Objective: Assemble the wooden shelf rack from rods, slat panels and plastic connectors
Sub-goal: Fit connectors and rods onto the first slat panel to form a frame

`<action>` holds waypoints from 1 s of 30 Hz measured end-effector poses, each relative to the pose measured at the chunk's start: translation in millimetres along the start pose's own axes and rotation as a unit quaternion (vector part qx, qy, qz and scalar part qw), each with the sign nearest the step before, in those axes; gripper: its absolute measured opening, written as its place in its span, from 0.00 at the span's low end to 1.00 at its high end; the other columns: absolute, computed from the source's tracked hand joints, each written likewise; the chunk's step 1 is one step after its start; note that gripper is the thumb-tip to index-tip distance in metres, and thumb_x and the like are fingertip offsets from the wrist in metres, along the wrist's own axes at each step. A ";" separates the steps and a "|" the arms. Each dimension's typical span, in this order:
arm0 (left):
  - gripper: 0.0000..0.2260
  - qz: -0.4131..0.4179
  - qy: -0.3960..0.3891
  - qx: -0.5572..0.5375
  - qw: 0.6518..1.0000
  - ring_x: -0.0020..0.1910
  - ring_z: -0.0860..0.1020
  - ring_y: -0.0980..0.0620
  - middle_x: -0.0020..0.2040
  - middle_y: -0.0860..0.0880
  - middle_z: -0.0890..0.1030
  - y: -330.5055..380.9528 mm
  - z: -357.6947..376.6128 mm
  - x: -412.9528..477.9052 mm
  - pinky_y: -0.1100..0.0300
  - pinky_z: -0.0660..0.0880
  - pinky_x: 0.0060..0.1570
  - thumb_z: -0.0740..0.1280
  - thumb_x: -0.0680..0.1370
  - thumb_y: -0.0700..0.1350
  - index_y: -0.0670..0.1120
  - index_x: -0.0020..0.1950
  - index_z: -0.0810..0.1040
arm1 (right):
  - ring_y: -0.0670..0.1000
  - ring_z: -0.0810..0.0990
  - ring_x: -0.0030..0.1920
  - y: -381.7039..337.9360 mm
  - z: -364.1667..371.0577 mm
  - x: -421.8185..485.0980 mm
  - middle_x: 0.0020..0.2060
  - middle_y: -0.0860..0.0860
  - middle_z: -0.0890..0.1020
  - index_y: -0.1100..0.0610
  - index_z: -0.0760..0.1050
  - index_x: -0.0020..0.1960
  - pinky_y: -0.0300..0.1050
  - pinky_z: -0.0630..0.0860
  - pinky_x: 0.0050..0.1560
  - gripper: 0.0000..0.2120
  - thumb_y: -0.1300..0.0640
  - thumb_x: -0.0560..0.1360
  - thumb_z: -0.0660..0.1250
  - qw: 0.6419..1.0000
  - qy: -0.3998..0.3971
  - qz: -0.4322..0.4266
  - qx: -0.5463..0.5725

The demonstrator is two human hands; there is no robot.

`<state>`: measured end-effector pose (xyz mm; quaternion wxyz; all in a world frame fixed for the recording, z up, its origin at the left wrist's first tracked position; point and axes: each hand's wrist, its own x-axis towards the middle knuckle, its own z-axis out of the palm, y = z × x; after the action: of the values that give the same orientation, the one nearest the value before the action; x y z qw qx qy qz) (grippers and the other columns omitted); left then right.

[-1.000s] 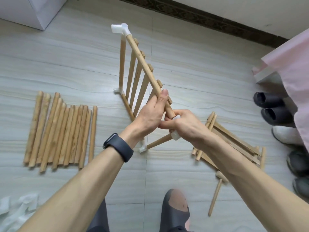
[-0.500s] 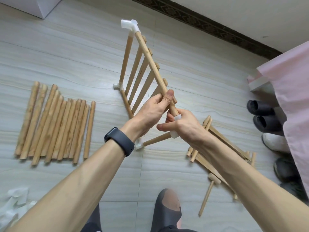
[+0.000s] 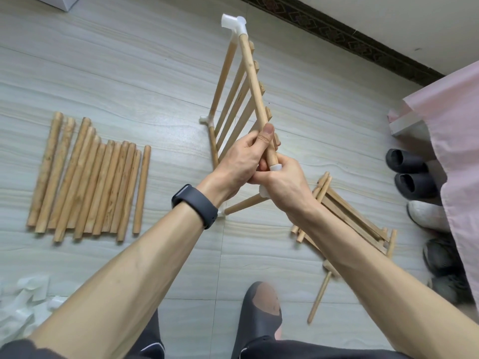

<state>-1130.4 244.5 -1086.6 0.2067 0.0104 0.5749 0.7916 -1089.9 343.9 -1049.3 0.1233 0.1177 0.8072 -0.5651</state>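
Note:
A partly built rack frame stands on its edge on the tiled floor, a slat panel [image 3: 234, 104] held between rods. Its upper rod [image 3: 252, 81] runs from a white corner connector [image 3: 233, 24] at the top down to my hands. My left hand [image 3: 243, 161] grips the lower end of that rod. My right hand [image 3: 282, 182] is wrapped round a white plastic connector [image 3: 275, 167] at the rod's end, mostly hidden in my fist. A short rod [image 3: 245, 203] leaves that connector down-left to a floor connector [image 3: 221, 213].
Several loose rods [image 3: 88, 180] lie in a row on the left. More slat panels [image 3: 347, 211] are piled at the right, with a wooden mallet [image 3: 321, 294] below them. Shoes [image 3: 412, 174] and a pink cloth [image 3: 456, 130] sit at the right edge. White wrapping [image 3: 23, 301] lies bottom left.
The frame's top has swung right and more upright in view. Both hands stay at the same joint, and my right hand has closed more fully over the connector.

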 end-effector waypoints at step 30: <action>0.23 -0.018 -0.001 -0.044 0.999 0.36 0.76 0.52 0.38 0.51 0.80 -8.6 1.2 -4.6 0.54 0.73 0.34 0.68 0.77 0.65 0.46 0.52 0.83 | 0.51 0.81 0.34 19.9 3.6 -17.4 0.32 0.50 0.82 0.55 0.85 0.37 0.42 0.77 0.33 0.19 0.43 0.75 0.66 0.972 0.171 -0.040 0.156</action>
<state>-1123.2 246.3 -1093.1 0.2215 -0.0084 0.5397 0.8122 -1066.7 346.3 -1062.3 -0.0591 0.1983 0.7221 -0.6601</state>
